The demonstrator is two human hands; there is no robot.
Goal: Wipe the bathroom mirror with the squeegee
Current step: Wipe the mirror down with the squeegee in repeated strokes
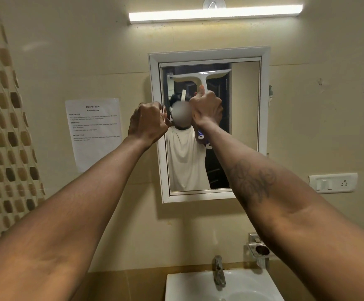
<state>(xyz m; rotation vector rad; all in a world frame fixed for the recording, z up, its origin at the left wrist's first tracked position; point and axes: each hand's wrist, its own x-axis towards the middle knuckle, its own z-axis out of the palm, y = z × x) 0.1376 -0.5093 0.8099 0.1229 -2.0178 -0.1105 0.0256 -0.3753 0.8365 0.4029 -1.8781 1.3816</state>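
Note:
A white-framed bathroom mirror (245, 127) hangs on the beige wall ahead. My right hand (207, 107) is shut on the handle of a white squeegee (201, 76), thumb up along the handle. Its wide blade lies across the upper part of the glass, slightly tilted, just below the top frame. My left hand (147, 123) is curled around the mirror's left frame edge at mid height. The glass reflects a person in a white shirt.
A printed task sheet (95, 133) is taped to the wall left of the mirror. Below are a white sink (176, 285) with a chrome tap (219, 271) and a metal holder (259, 250). A switch socket (333, 183) sits right. A tube light (215, 13) glows above.

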